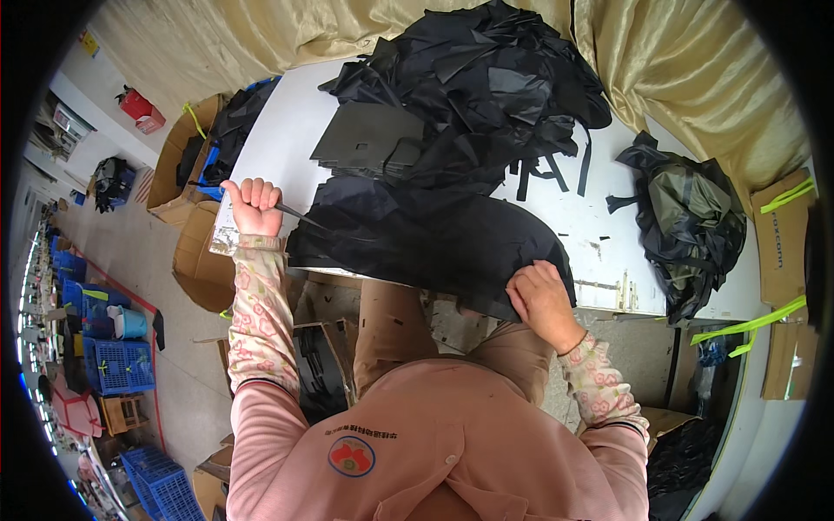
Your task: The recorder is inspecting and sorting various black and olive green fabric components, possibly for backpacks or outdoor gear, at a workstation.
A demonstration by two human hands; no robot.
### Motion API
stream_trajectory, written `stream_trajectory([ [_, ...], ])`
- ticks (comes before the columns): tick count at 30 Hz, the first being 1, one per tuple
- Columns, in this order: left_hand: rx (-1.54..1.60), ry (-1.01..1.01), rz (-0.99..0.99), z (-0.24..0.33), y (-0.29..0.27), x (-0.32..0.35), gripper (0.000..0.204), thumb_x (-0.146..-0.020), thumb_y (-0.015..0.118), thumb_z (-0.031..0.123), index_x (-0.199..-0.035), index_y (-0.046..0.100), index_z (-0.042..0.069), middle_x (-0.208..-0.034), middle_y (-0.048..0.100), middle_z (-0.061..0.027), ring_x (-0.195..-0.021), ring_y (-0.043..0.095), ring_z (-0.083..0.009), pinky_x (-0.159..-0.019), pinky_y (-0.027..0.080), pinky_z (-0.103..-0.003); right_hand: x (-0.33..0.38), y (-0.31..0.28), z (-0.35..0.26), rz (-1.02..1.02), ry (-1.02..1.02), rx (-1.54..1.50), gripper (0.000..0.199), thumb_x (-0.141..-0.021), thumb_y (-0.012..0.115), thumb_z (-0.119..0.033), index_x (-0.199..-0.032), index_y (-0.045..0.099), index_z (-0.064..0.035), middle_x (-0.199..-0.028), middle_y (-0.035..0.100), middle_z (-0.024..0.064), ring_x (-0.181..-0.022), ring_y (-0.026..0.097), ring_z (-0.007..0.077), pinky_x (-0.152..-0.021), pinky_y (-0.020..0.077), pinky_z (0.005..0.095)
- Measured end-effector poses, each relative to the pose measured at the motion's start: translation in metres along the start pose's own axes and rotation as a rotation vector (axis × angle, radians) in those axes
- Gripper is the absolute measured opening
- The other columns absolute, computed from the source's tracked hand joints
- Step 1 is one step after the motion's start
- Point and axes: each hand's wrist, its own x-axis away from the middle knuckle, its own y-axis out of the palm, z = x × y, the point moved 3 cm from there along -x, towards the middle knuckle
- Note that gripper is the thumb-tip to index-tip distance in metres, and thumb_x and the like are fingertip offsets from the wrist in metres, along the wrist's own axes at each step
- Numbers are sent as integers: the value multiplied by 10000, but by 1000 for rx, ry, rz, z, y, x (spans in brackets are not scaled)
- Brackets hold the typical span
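In front of me a black fabric piece point(417, 230) lies spread along the near edge of the white table point(282, 113), its right end rounded. A narrow dark strap point(298, 213) runs from its left end up to my left hand point(254, 204), which is closed around it with the thumb sticking out. My right hand point(540, 295) is at the near right edge of the fabric, fingers curled and closed on it; the fingertips are partly hidden. Just beyond the fabric sits a stack of flat dark-grey panels point(369, 135).
A large heap of black fabric point(486, 69) covers the back of the table. At the right lies a black and olive bundle point(695, 217). Cardboard boxes point(195, 252) stand at the left, another carton point(782, 243) at the right. Blue crates point(122, 365) stand on the floor.
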Motion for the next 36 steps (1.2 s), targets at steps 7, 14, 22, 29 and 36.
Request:
stream_trajectory([
  [7,228,106,164,-1,11,-3,581,-951,381,540,-549,322,126,-456,245,24,-406,219,-114,-514,270,-274,3,-5,0,-57,104,-81,156,-781,660,-91,-935,639,-74,-827,522,63,-830,520,258,-787,413,358],
  [14,264,19,-124,2,9,-13,558,-921,424,572,-607,360,116,-467,304,12,-346,220,-114,-467,236,-268,3,-1,3,-176,25,-42,254,-782,668,-105,-1034,671,-144,-813,502,40,-815,494,243,-770,387,344],
  [22,-275,-142,-89,-42,115,-1,947,-735,324,851,-1201,498,45,-800,510,-29,-450,286,-77,-478,268,-227,-68,-22,-13,-55,-8,-249,236,-788,672,-97,-1023,656,-92,-840,558,80,-801,544,267,-750,423,345],
  [29,-494,-306,-393,-118,175,12,1021,-758,231,848,-1417,279,69,-973,518,-86,-516,332,-66,-531,293,-209,-163,-5,-72,375,43,-577,157,-809,681,-121,-936,608,-64,-719,504,49,-631,492,211,-560,391,332],
  [36,-530,-306,-365,-117,161,19,885,-828,294,768,-1398,305,91,-968,523,-41,-499,310,-48,-494,259,-196,-174,22,-27,293,-99,-609,81,-838,625,-97,-897,631,-41,-782,589,70,-708,585,224,-634,454,317],
])
